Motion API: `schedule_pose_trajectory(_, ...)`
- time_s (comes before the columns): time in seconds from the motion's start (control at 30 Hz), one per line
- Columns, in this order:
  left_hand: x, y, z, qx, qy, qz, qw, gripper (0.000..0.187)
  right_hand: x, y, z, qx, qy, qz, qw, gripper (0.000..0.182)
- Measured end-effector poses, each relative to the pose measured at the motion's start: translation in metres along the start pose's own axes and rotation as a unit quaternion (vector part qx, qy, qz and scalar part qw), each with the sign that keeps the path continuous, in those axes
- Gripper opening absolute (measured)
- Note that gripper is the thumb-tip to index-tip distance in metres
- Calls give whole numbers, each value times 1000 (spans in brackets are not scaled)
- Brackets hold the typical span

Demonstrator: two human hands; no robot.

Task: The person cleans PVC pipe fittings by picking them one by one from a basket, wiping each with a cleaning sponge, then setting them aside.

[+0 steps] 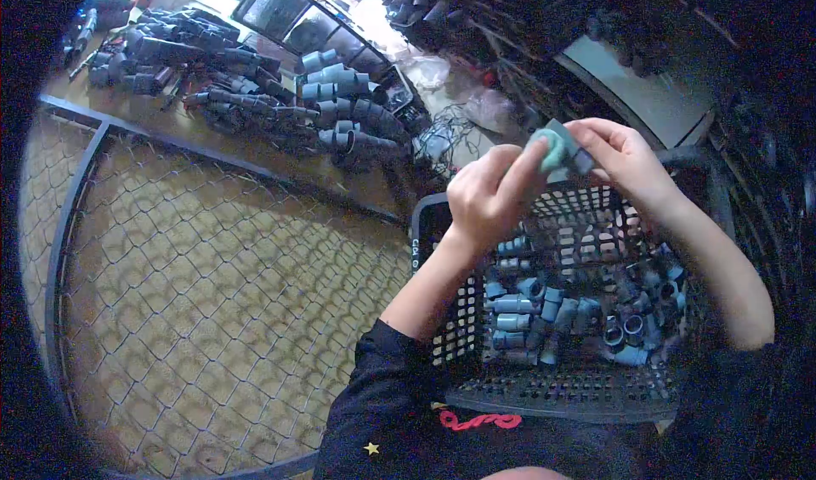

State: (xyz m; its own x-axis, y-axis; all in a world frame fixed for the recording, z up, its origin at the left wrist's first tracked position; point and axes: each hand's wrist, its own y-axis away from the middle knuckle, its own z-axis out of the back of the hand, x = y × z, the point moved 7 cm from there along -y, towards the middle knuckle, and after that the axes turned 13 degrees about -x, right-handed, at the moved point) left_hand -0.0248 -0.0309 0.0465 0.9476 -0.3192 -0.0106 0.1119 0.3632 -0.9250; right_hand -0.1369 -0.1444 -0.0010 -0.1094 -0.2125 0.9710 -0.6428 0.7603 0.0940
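Above a black plastic crate [438, 200], both hands meet at a grey plastic pipe fitting [581, 159]. My right hand [627, 161] grips the fitting from the right, fingers bent around it. My left hand [493, 189] is closed on a crumpled green cloth [553, 150], pressed against the fitting's left side. Part of the fitting is hidden behind the cloth and fingers. Down in the crate lie several loose blue-grey pipe fittings [512, 321], some with their round openings facing up.
A wire mesh panel in a metal frame [229, 162] stands at left. Behind it, many grey fittings [336, 81] are heaped on a brown surface [136, 106]. Clear plastic bags [489, 106] and tangled dark wires [446, 132] lie beyond the crate. Dark clutter fills the right side.
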Motion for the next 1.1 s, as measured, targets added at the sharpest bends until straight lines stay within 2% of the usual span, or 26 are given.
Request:
schedule_pose_trajectory(0.03, -3, -1, 0, -1, 2, -2, 1000, 35, 3, 0, -1, -3, 53, 31, 998, 36)
schedule_pose_trajectory(0.13, -23, 5, -4, 15, 19, -45, 999, 34, 1, -2, -6, 1, 45, 93, 995, 34)
schedule_pose_trajectory(0.17, -24, 4, -4, 46, 18, -55, 997, 35, 0, -1, -4, -13, 57, 79, 995, 37)
schedule_pose_trajectory(0.27, 0, 0, -2, -2, -24, -16, 1000, 39, -7, -8, -4, 53, -3, 34, 998, 42)
schedule_pose_trajectory(0.3, 6, 1, -2, -8, -33, 6, 999, 42, -4, -3, -4, 24, 19, -2, 1000, 46)
schedule_pose_trajectory(0.4, -10, 6, -3, 32, 8, -37, 999, 41, -15, -10, 0, -4, 24, 52, 998, 45)
schedule_pose_trajectory(0.43, -21, 5, -6, 28, 37, -72, 996, 40, -20, -12, 0, -13, 25, 55, 998, 46)
schedule_pose_trajectory(0.47, -30, 7, -10, 75, 14, -81, 994, 39, -24, -14, 1, -21, 27, 58, 998, 46)
schedule_pose_trajectory(0.53, -24, 6, -10, 62, 8, -98, 993, 39, -24, -12, 0, -19, 26, 25, 999, 47)
schedule_pose_trajectory(0.63, 1, 4, -8, 36, -17, 27, 999, 38, -19, -6, -2, -3, 9, -52, 999, 46)
schedule_pose_trajectory(0.7, -5, 8, -6, 38, 27, 21, 999, 39, -15, -1, -3, -12, -4, -70, 997, 45)
schedule_pose_trajectory(0.73, -11, 9, -5, 36, 51, 18, 998, 39, -19, -4, -1, 16, -14, -76, 997, 43)
schedule_pose_trajectory(0.77, -24, 9, -5, 43, 70, -29, 996, 41, -16, -5, 0, 12, -8, -50, 999, 42)
schedule_pose_trajectory(0.8, -37, 7, -7, 90, 23, -95, 991, 41, -11, -3, -2, 8, 0, -23, 1000, 42)
schedule_pose_trajectory(0.87, -37, 5, -9, 81, 24, -102, 991, 40, -11, -6, 2, -22, 46, 56, 997, 42)
schedule_pose_trajectory(0.93, -23, 1, -8, 72, 28, -70, 995, 39, -1, -1, 5, -40, 15, 7, 999, 39)
schedule_pose_trajectory(1.0, -11, -8, 1, 43, 18, -13, 999, 38, 25, 0, 10, -76, 79, 45, 993, 39)
schedule_pose_trajectory(1.03, -4, -12, 5, 28, 13, 1, 1000, 37, 26, -8, 15, -75, 81, 28, 993, 40)
schedule_pose_trajectory(1.1, 7, -19, 11, -4, 13, 21, 1000, 34, 32, -31, 25, -106, 192, 107, 970, 39)
